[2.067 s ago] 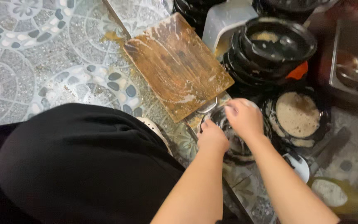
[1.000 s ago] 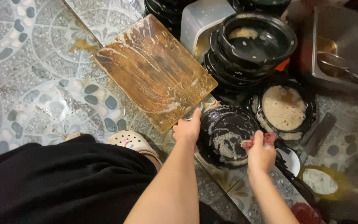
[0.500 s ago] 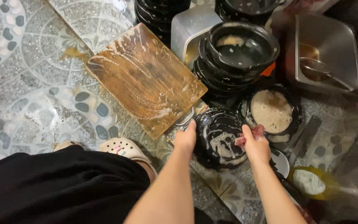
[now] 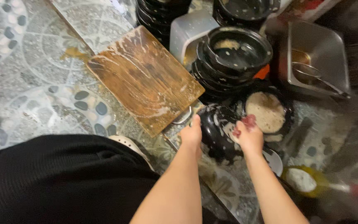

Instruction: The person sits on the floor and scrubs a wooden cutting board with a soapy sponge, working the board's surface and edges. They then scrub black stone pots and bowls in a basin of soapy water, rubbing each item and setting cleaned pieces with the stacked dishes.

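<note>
A black soapy pot [image 4: 218, 132] is tilted on its side low on the wet tiled floor. My left hand [image 4: 191, 135] grips its left rim. My right hand [image 4: 249, 135] presses a reddish scrubbing pad against the pot's inner side, fingers closed over it. Suds streak the pot's dark surface. Just behind it lies another black pot [image 4: 268, 111] filled with foam.
A wet wooden cutting board [image 4: 146, 79] lies at left. A stack of black pots [image 4: 233, 56] stands behind, with a white plastic tub [image 4: 187, 35] and a steel tray [image 4: 318, 58] holding tongs. A yellow dish [image 4: 305, 179] sits at lower right. My dark-clothed knee [image 4: 63, 178] fills the lower left.
The pot has tipped from lying flat to standing on its side. My left hand stayed on the rim while my right hand moved with the pad into the pot.
</note>
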### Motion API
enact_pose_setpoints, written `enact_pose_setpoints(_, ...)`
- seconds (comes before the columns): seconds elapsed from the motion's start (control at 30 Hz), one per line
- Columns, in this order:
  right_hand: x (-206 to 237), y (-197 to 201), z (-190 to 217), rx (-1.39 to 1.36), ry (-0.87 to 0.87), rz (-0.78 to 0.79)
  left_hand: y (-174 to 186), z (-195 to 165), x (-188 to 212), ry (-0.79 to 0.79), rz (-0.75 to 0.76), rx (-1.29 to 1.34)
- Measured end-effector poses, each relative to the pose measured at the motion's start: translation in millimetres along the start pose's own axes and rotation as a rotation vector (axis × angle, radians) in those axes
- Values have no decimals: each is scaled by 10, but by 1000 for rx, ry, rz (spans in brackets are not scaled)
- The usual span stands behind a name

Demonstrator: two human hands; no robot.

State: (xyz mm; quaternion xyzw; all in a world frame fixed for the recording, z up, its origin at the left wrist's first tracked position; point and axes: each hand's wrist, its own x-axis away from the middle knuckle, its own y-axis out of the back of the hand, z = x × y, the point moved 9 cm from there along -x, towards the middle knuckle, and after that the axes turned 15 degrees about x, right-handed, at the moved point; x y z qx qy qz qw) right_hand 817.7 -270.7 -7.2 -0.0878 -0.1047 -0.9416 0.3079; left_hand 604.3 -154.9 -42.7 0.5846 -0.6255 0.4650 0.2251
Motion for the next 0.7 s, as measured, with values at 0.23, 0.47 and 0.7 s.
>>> enact_pose_setpoints(0.23,899,-601,1090,744,166,-102,-70,134,-181,34,39,69)
enact_pose_setpoints(0.47,1247,-1323,1694,1198,783,-43,-233,269,-187,166,274,432)
enact_pose_setpoints(0.7,743,-1429,1637,1338,323,186,-330,92,169,169,227,269)
